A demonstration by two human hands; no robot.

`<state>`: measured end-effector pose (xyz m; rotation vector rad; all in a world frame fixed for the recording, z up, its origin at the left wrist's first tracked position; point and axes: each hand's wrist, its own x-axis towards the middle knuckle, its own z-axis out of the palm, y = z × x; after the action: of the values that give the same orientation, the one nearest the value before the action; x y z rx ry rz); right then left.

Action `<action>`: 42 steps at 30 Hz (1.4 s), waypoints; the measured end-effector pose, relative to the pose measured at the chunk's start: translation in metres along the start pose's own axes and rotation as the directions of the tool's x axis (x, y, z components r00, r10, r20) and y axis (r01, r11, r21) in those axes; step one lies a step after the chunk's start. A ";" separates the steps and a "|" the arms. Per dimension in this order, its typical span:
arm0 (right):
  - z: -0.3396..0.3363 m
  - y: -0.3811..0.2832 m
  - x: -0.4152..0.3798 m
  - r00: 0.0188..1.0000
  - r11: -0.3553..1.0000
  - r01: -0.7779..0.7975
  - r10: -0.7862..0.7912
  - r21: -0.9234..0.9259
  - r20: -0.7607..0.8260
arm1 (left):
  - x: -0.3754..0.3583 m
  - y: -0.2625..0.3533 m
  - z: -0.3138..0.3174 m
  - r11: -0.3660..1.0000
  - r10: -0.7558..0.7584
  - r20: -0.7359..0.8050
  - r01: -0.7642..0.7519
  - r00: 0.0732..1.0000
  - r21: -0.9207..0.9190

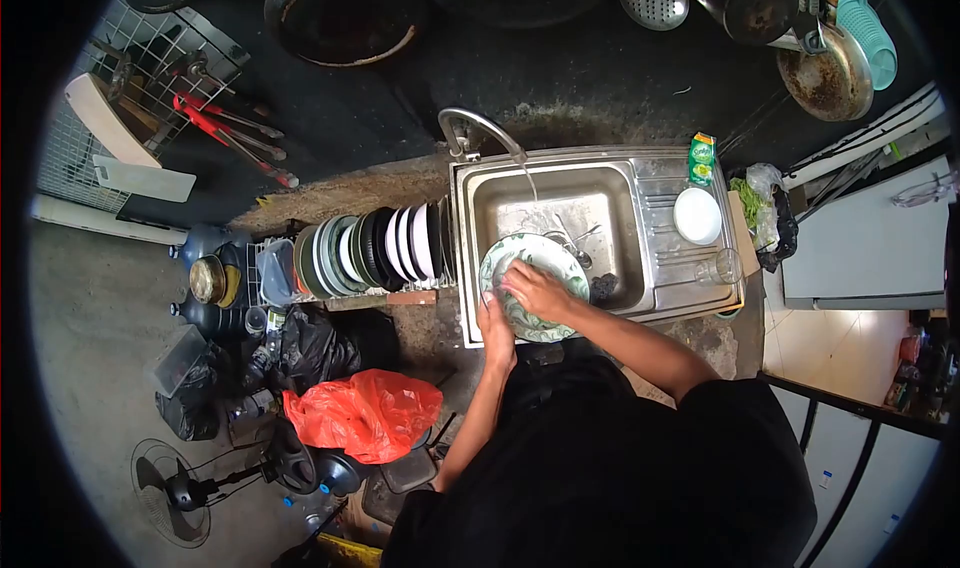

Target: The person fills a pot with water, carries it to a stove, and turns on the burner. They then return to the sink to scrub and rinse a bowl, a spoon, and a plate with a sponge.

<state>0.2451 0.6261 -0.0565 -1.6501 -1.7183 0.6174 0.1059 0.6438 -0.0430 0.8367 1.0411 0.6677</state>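
Note:
A white plate with a green leaf pattern [553, 253] is held tilted over the near left part of the steel sink [632, 268]. Its left rim is in the grip of my left hand [495, 333]. My right hand [537, 294] presses on the plate's inner face with fingers bunched together; whatever they hold, if anything, is hidden. From the curved faucet [485, 123] a thin stream of water falls behind the plate. Some cutlery [572, 236] and a dark scrubbing pad [604, 288] lie in the basin.
On the drainboard stand a green soap pouch [702, 160], a white bowl [698, 216] and a clear glass [722, 266]. Left of the sink is a rack of upright plates [370, 248]. Pans [345, 18] hang above. A red plastic bag [365, 415] sits low at the left.

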 end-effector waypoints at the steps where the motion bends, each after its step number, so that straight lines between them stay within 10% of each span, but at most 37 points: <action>1: -0.001 0.003 0.006 1.000 1.000 -0.002 0.002 0.001 -0.002 | -0.003 0.001 0.004 1.000 0.011 -0.036 -0.010 0.999 0.026; 5: 0.015 -0.006 0.033 0.894 0.897 -0.438 0.442 0.058 -0.078 | 0.012 0.000 -0.001 0.995 0.066 -0.085 -0.059 0.994 0.084; 8: 0.028 -0.037 0.021 1.000 0.949 -0.026 0.030 0.315 -0.007 | 0.027 0.008 -0.019 0.991 0.125 -0.105 -0.120 0.987 0.052; 9: 0.030 -0.027 0.008 0.986 0.984 0.113 -0.128 0.137 0.109 | 0.031 0.014 -0.028 0.990 0.139 -0.092 -0.140 0.986 0.000; 11: -0.010 -0.034 0.006 0.876 0.993 -0.024 0.077 -0.117 0.477 | 0.022 0.033 -0.031 0.991 0.118 -0.172 -0.126 0.978 -0.034; 15: 0.034 0.020 0.032 0.974 0.962 -0.223 0.228 -0.157 0.012 | 0.029 0.035 -0.029 0.992 0.119 -0.120 -0.124 0.986 -0.038; 19: 0.032 -0.029 0.045 0.968 0.934 0.206 -0.237 0.293 0.077 | 0.055 0.038 -0.037 0.975 0.220 -0.011 -0.220 0.975 0.023; 21: -0.014 -0.040 0.047 0.885 0.956 0.146 -0.011 -0.253 0.466 | 0.053 0.050 -0.042 0.980 0.170 -0.049 -0.174 0.984 -0.093; 23: 0.013 0.014 0.047 0.961 0.927 -0.154 0.221 -0.343 0.166 | 0.047 0.051 -0.040 0.983 0.094 -0.011 -0.094 0.996 -0.160; 25: 0.040 0.021 0.055 0.970 0.968 -0.243 0.241 -0.059 -0.045 | 0.033 0.068 -0.013 0.961 0.148 -0.060 -0.130 0.987 0.243; 29: 0.018 -0.042 0.045 0.967 0.933 0.165 -0.217 0.320 0.136 | 0.056 0.055 -0.044 0.999 0.038 0.026 -0.038 0.999 -0.032; 32: -0.018 -0.028 0.048 0.932 0.955 -0.065 0.162 -0.289 0.325 | 0.048 0.046 -0.042 0.998 0.019 -0.013 -0.019 1.000 -0.054; 35: 0.022 -0.005 0.064 0.978 0.973 -0.130 0.157 0.191 -0.137 | 0.051 0.025 -0.021 0.993 0.080 -0.083 -0.072 0.993 0.094; 37: 0.040 -0.022 0.050 0.994 0.916 0.108 -0.085 0.386 -0.075 | 0.043 0.029 -0.011 0.989 0.132 -0.108 -0.123 0.985 0.088; 39: 0.016 -0.024 0.034 0.961 0.958 0.065 -0.135 0.279 0.243 | 0.047 0.043 -0.030 0.990 0.139 -0.051 -0.139 0.989 0.005; 40: 0.003 -0.016 0.030 0.927 0.944 0.196 -0.090 -0.265 0.364 | 0.044 0.053 -0.034 0.993 0.097 -0.033 -0.099 0.995 -0.071; 42: -0.010 0.006 0.037 0.981 0.976 -0.069 0.104 -0.208 0.164 | 0.036 0.074 -0.030 0.993 0.055 0.029 -0.052 0.998 -0.107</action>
<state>0.2575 0.6623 -0.0492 -1.8682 -1.8939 0.6633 0.0853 0.7196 -0.0042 0.7826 0.9488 0.7464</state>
